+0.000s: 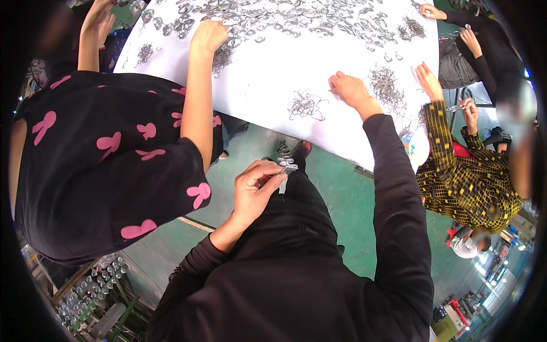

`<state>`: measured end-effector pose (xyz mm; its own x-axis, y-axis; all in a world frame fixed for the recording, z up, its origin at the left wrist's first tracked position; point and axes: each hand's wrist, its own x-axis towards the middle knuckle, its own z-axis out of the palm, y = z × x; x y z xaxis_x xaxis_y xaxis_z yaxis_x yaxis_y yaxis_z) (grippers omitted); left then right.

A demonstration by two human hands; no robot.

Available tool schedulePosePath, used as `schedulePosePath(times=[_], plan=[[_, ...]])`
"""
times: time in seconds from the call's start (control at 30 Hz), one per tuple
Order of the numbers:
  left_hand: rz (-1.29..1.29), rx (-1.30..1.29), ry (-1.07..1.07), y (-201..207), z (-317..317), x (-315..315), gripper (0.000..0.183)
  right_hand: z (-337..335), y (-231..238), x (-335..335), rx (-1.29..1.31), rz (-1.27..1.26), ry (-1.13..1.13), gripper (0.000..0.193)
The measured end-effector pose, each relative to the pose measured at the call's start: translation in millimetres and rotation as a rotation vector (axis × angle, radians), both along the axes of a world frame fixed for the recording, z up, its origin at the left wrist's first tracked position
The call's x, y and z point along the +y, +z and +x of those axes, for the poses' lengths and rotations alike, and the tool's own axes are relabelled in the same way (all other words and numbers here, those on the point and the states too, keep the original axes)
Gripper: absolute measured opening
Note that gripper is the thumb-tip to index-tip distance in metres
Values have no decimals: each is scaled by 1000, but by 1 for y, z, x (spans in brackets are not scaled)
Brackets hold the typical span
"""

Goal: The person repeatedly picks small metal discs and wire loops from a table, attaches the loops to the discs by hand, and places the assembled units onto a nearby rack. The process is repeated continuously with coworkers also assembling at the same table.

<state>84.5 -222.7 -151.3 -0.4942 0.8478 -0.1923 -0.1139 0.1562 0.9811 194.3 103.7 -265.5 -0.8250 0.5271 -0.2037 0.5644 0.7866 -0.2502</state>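
Note:
My left hand (pixel 254 185) is closed in a pinch above my lap, gripping a string of small shiny metal pieces (pixel 286 163). Several of them stack away from my fingertips. My right hand (pixel 351 90) reaches over the white table (pixel 262 85), its fingers drawn together. Whatever is between them is too small to make out. Close to its left lies a loose pile of thin bent wire pieces (pixel 306 106). A larger, denser wire pile (pixel 388 88) sits just to its right.
Many flat silvery metal pieces (pixel 273 20) cover the far part of the table. A co-worker's arm (pixel 198 91) reaches in on my left, near another wire pile (pixel 221 58). A person in a yellow-and-black patterned top (pixel 461 188) works close on my right. Other hands work beyond.

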Motion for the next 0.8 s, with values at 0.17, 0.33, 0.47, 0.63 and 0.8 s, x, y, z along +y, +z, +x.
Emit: schedulePosePath(times=[0.17, 0.33, 0.47, 0.63, 0.8], plan=[[-3, -22, -22, 3, -7, 0, 16, 8, 62, -66, 402, -770, -476, 11], [-28, 20, -69, 1, -14, -6, 14, 16, 138, -170, 794, -1256, -691, 10], [31, -34, -69, 7, -14, -4, 14, 22, 154, -223, 983, -1341, -806, 5], [45, 6, -105, 7, -15, -4, 15, 18, 145, -248, 1115, -1300, -855, 4], [53, 19, -126, 6, -12, -1, 14, 9, 142, -254, 1219, -1027, -819, 7]])
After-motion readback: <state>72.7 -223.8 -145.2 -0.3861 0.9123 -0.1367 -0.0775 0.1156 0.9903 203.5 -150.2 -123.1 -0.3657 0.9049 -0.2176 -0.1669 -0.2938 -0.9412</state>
